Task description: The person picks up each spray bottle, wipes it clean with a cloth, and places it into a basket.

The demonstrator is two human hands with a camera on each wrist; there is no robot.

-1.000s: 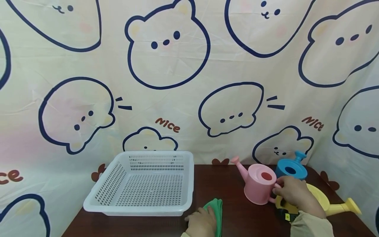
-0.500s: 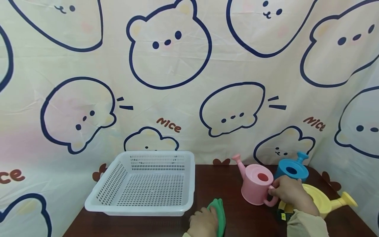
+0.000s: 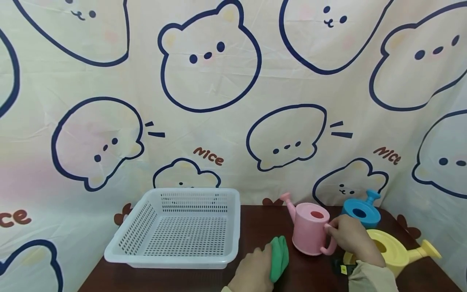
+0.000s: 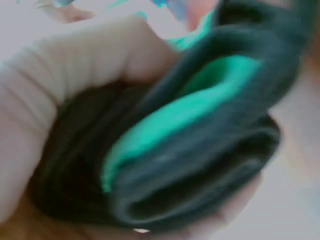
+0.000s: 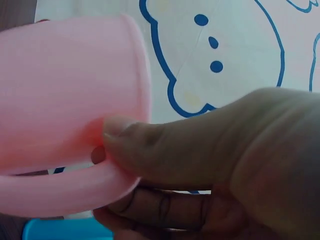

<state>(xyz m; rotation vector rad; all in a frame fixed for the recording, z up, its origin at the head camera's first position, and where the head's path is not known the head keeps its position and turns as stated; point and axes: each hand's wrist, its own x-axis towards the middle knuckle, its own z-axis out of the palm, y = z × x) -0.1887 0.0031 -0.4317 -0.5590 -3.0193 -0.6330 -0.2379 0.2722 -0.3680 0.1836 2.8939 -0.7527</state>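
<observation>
My right hand (image 3: pixel 351 236) pinches the top of the handle on a pink watering can (image 3: pixel 310 231), which stands upright with its spout toward the back left. In the right wrist view, the thumb (image 5: pixel 150 145) presses on the handle (image 5: pixel 65 192) and the fingers curl beneath it. A folded bundle of cloth (image 3: pixel 279 259), green in the head view, is gripped by my left hand (image 3: pixel 253 269) in front of the can. Seen from the left wrist, the bundle (image 4: pixel 170 125) also has dark layers, with the thumb over one side and the fingers under it.
A white perforated basket (image 3: pixel 171 261) sits to the left on the dark wooden table (image 3: pixel 251 227). Behind my right hand is a blue watering can (image 3: pixel 368 215). A yellow watering can (image 3: pixel 394 251) lies partly behind the right wrist. A patterned cloth backdrop (image 3: pixel 233 134) closes off the back.
My right hand has shifted the pink watering can slightly left, away from the yellow one. My left hand has moved right and raised the cloth bundle a little.
</observation>
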